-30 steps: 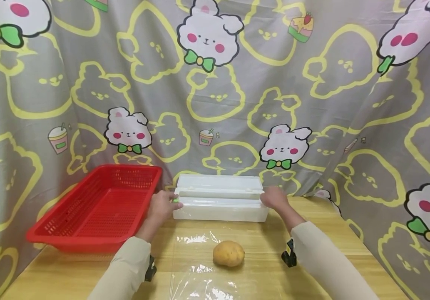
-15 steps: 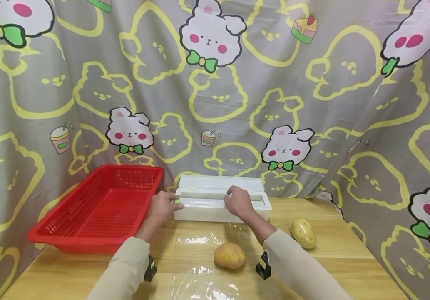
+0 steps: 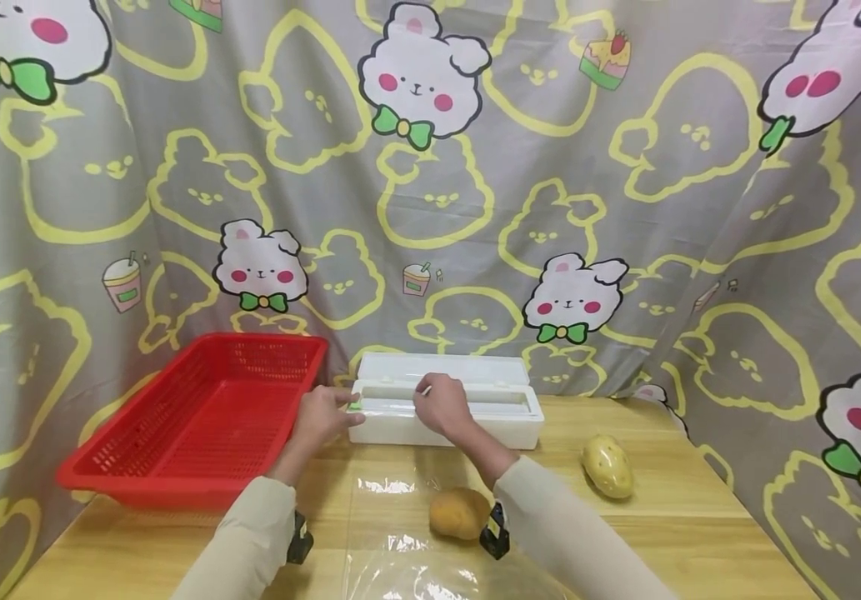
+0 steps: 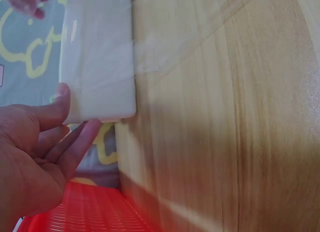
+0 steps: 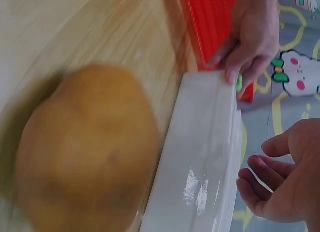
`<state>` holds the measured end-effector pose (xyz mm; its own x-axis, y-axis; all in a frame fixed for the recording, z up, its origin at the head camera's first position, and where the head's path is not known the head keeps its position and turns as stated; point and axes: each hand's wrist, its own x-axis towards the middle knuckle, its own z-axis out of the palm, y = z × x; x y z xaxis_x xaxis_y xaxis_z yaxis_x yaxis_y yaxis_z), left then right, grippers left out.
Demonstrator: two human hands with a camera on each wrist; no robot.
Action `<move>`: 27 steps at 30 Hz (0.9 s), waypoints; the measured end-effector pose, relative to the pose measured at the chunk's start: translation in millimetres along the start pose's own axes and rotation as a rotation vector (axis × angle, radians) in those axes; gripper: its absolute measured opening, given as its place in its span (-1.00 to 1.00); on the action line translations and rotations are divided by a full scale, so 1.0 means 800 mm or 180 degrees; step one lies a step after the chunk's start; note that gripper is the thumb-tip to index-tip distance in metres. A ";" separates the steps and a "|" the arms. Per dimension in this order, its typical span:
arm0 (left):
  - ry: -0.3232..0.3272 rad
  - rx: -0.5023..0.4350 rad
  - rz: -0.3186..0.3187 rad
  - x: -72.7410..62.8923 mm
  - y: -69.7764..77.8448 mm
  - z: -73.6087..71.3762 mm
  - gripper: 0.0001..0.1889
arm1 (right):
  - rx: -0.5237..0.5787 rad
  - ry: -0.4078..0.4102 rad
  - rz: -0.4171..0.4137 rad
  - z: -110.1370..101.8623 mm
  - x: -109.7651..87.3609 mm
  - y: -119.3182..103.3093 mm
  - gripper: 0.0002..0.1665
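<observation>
White oblong plastic box (image 3: 400,429), lid tipped back, sits on the pale wood-grain table (image 3: 700,542), behind a round brown potato (image 3: 453,512) I see lying on clear shiny film (image 3: 392,554). The person's left hand (image 3: 322,414) clamps the box's left end between thumb and fingers; the right hand (image 3: 441,403) hovers near its middle, fingers loosely curled, thumb apart from them.

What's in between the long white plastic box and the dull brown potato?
In the head view, a clear, shiny sheet of plastic film lies there, spread over the pale wooden table. I see nothing else lying between box and potato.
</observation>
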<state>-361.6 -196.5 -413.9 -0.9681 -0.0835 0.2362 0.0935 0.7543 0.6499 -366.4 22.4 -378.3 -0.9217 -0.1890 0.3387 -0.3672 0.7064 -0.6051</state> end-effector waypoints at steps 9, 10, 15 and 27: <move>0.0148 -0.0021 0.0080 0.000 -0.008 0.005 -0.58 | -0.0094 -0.0102 -0.0431 0.061 0.009 -0.041 -0.82; 0.0154 -0.0013 0.0116 0.000 -0.008 0.006 -0.59 | -0.0117 -0.0104 -0.0415 0.066 0.010 -0.045 -0.83; 0.0276 0.0043 0.0364 0.000 -0.007 0.008 -0.72 | -0.0148 -0.0057 -0.0268 0.085 0.019 -0.059 -0.85; 0.0342 0.0197 0.0368 0.003 -0.007 0.005 -0.72 | -0.0188 0.0006 0.0025 0.097 0.030 -0.069 -0.91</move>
<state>-365.7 -198.3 -419.9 -0.9210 -0.0605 0.3849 0.1851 0.8013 0.5689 -377.9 -74.3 -392.9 -0.9243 -0.1820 0.3354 -0.3519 0.7468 -0.5643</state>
